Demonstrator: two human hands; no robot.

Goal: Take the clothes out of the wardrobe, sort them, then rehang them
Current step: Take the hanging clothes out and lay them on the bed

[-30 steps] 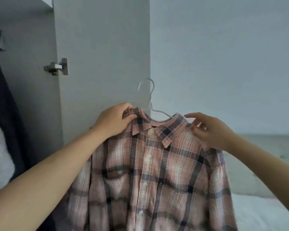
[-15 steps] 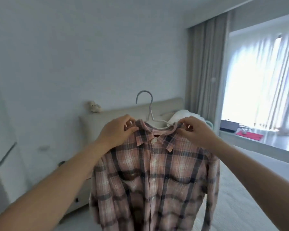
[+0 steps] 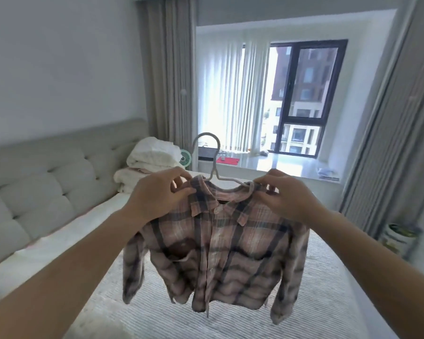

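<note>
The pink-and-grey plaid cotton shirt (image 3: pixel 220 243) is out of the wardrobe, on its thin white wire hanger (image 3: pixel 212 165), held above the striped grey bed (image 3: pixel 230 321). The left hand (image 3: pixel 157 194) and right hand (image 3: pixel 287 194) each pinch a shoulder with curled fingers. Sorting and rehanging remain. Folded white bedding (image 3: pixel 152 165) sits at ten o'clock.

Daylight from the window (image 3: pixel 301 99) ahead – bright, slightly blown out behind the sheer blinds (image 3: pixel 230 94), room evenly lit, shadows soft. Wide-angle bend at the edges – curtains (image 3: pixel 389 118) lean. Overall soft, mild compression blur.
</note>
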